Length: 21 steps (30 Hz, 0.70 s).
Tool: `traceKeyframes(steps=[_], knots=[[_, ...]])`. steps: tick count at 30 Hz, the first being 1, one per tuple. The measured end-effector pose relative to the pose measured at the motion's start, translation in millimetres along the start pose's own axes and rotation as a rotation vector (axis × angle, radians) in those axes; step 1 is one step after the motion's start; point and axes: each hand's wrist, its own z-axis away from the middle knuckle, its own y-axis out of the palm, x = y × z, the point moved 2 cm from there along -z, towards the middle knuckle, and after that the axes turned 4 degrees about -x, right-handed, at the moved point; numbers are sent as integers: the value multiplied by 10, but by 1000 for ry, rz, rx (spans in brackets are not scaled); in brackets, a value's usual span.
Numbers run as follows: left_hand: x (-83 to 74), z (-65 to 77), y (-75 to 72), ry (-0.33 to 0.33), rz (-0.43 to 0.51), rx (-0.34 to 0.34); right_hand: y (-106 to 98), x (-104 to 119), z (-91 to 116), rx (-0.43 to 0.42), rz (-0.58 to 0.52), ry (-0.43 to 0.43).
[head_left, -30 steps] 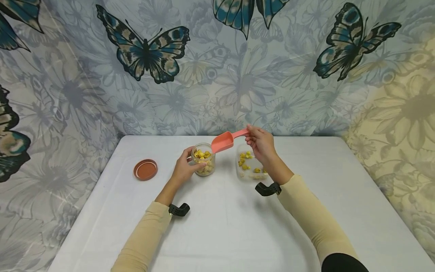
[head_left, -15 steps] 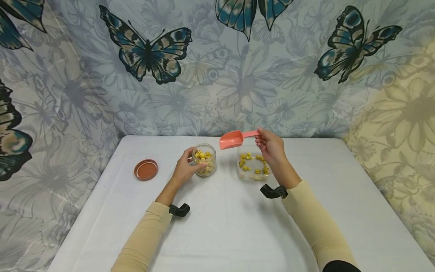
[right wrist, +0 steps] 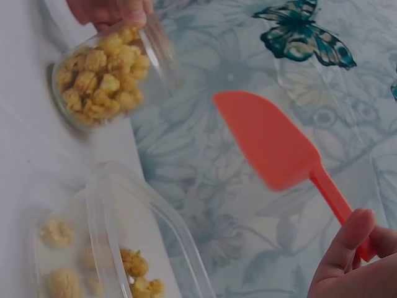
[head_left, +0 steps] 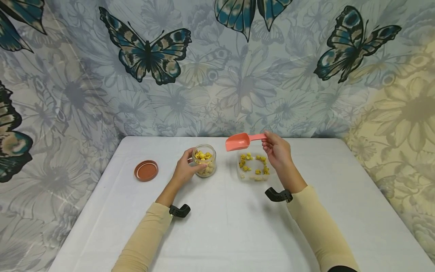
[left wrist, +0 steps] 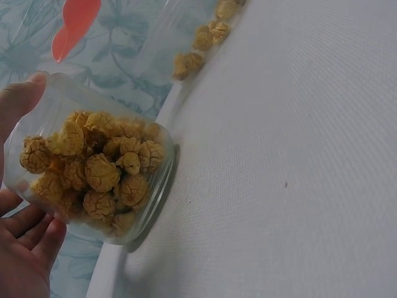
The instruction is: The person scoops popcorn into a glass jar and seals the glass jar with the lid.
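Observation:
A glass jar partly filled with yellow popcorn stands upright on the table. Fingers and thumb of my left hand grip it around its side. By its handle, my right hand pinches a coral-coloured scoop, raised above the table between the jar and a clear plastic container. No popcorn shows in the scoop's bowl in the head view. Scattered popcorn pieces lie in the container, below and beside the right hand.
A brown round lid lies on the white-covered table, left of the jar. Behind the table's far edge hangs a cloth printed with butterflies and flowers. Each wrist wears a black camera mount.
My right hand has drawn the scoop rightward, away from the jar's mouth and over the container's far side, levelling it. The left hand and jar have stayed in place.

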Motion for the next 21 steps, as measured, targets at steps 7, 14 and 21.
traceKeyframes(steps=[7, 14, 21], knots=[[2, -4, -3, -3, 7, 4, -102, 30, -8, -28, 1, -7], [7, -11, -5, -3, 18, 4, -205, 41, -21, -37, -22, -10], [11, -14, -5, -1, 22, 3, -317, 70, -30, -66, -19, -14]])
